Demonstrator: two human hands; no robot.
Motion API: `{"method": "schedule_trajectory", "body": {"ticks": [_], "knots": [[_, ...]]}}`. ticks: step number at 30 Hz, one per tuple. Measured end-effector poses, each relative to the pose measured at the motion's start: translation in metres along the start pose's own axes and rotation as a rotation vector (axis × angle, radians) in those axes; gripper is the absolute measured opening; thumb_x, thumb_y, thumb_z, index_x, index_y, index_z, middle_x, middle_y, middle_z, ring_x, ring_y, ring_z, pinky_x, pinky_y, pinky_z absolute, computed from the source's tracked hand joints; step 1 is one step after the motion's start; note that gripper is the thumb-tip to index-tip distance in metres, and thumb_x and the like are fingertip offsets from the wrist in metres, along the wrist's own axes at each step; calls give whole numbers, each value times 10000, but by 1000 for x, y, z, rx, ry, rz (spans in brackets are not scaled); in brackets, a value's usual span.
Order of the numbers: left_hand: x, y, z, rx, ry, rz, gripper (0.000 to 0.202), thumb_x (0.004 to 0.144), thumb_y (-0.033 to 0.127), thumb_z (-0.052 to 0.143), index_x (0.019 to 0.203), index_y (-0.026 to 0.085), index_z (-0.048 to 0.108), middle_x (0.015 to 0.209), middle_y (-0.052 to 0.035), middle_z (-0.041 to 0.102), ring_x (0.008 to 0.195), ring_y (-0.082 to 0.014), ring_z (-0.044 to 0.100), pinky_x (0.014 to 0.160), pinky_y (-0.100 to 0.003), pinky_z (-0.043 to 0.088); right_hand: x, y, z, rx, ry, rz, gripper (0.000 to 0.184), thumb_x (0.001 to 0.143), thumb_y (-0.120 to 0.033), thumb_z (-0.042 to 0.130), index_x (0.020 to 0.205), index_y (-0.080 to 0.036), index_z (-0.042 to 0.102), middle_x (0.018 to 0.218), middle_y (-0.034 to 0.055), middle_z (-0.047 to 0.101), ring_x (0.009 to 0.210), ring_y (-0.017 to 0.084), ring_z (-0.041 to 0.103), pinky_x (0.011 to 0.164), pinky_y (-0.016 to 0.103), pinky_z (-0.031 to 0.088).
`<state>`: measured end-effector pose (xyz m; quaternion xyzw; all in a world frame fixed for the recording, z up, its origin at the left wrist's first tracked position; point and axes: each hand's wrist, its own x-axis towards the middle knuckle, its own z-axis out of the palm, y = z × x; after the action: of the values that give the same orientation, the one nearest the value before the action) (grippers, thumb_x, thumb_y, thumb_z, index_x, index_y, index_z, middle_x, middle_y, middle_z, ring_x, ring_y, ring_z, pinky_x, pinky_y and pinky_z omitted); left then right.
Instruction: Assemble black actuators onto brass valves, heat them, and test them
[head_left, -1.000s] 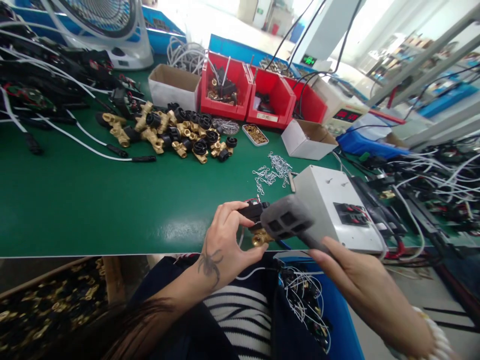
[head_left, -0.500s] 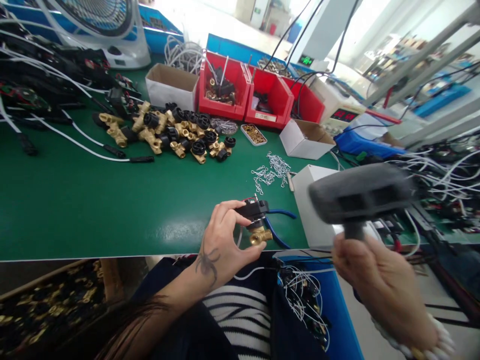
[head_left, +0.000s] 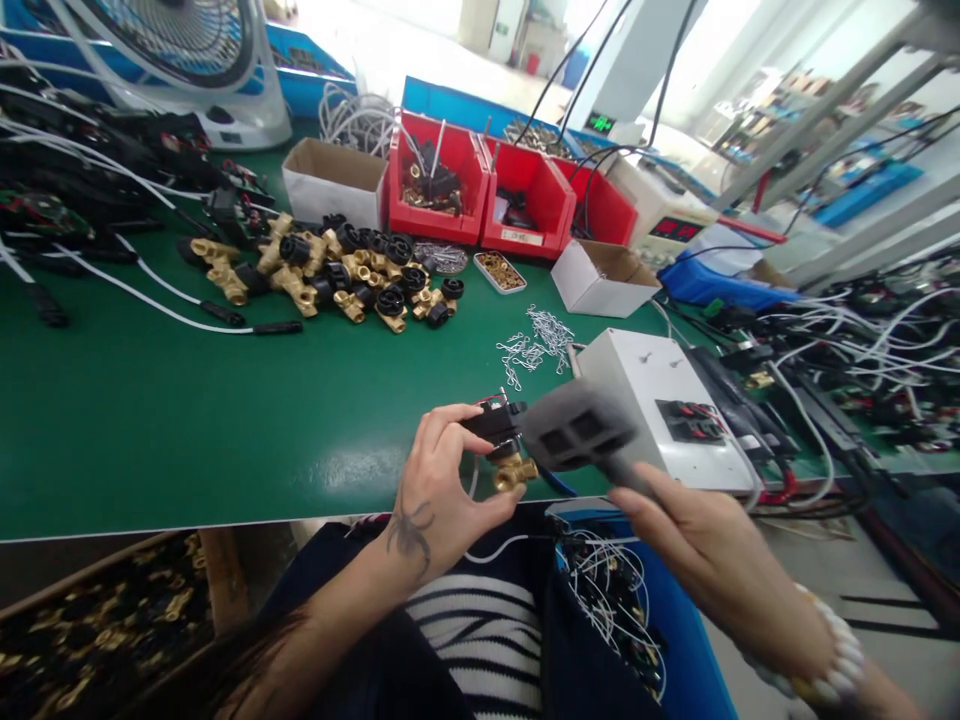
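My left hand [head_left: 448, 478] grips a brass valve [head_left: 514, 472] with a black housing [head_left: 491, 422] on top, close to the table's front edge. Its thumb is under the brass body and its fingers lie over the housing. In my right hand [head_left: 694, 535] is the handle of a grey mallet [head_left: 581, 425], whose head is blurred. The mallet head is right beside the valve's black housing; whether they touch I cannot tell. A blue tube [head_left: 556, 482] lies behind the valve, partly hidden by the mallet. Past the valve, a pile of metal clips [head_left: 536, 345] rests on the green table.
Brass fittings with black caps [head_left: 337, 265] are heaped at the back left. Red bins [head_left: 439, 215], a white carton [head_left: 604, 285] and a white control box [head_left: 652, 400] stand behind and to the right. Below the edge is a blue crate [head_left: 675, 620] with wired parts.
The mallet has swung left and down from the right, and its head is now beside the valve. My left hand stays around the valve. The view has shifted slightly.
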<state>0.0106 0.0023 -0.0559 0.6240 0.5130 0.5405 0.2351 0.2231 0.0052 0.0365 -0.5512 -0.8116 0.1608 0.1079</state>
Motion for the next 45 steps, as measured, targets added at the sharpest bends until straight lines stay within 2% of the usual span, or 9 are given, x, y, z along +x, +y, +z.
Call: {"method": "schedule_trajectory", "body": {"ticks": [3,8,12,17,22,26,31,37,45], "knots": [[0,0,0,-4,-8,-18,336,655,190,790,857,190,523,1157,-117,580,1106,-271,576,924,-468,505,0,-1,-2,47,103,20,456,990,-538,313,673,-235,439,458,-49,432,355,118,399,401,253,317],[-1,0,0,11,3,6,325,646,174,788,841,185,528,1151,-119,579,1096,-270,581,916,-465,508,0,0,0,8,-96,11,439,965,-552,386,669,-234,450,449,-43,440,372,133,431,405,261,297],[0,-2,0,11,5,-4,339,647,198,798,850,184,527,1150,-115,584,1077,-264,589,908,-463,510,-1,1,-1,94,113,96,466,979,-582,310,708,-236,466,463,-49,397,375,126,385,409,261,301],[0,-3,0,12,16,9,327,638,177,794,839,168,537,1146,-128,585,1089,-266,585,910,-444,506,4,0,4,7,-122,16,479,954,-606,357,670,-231,452,444,-39,451,364,134,440,403,256,290],[0,-2,0,4,25,-7,336,637,191,800,835,165,530,1139,-132,593,1066,-263,596,889,-439,513,3,2,0,69,127,25,471,992,-555,300,678,-232,438,462,-46,425,371,118,399,413,249,310],[0,-2,0,18,29,13,329,637,179,793,836,167,530,1131,-129,591,1076,-263,592,897,-438,513,4,0,4,34,-117,-7,466,970,-566,348,659,-231,439,439,-46,430,360,124,416,395,247,284],[0,-4,0,12,29,-4,357,629,203,810,842,171,525,1141,-130,589,1072,-261,595,881,-437,529,3,1,1,36,100,-4,480,979,-581,306,698,-227,468,454,-47,413,360,121,390,402,250,297],[0,-5,-2,32,30,-16,339,646,209,799,857,176,537,1151,-123,585,1093,-261,591,885,-434,538,10,3,12,59,-103,-1,438,948,-530,420,642,-218,453,454,-48,428,389,115,407,421,245,286],[2,-6,-3,137,-19,61,419,694,252,783,1043,189,559,1096,-85,632,1059,-248,614,899,-402,547,40,2,22,447,-241,-147,421,876,-356,645,1265,-196,609,877,18,705,737,165,656,660,257,532]]}}
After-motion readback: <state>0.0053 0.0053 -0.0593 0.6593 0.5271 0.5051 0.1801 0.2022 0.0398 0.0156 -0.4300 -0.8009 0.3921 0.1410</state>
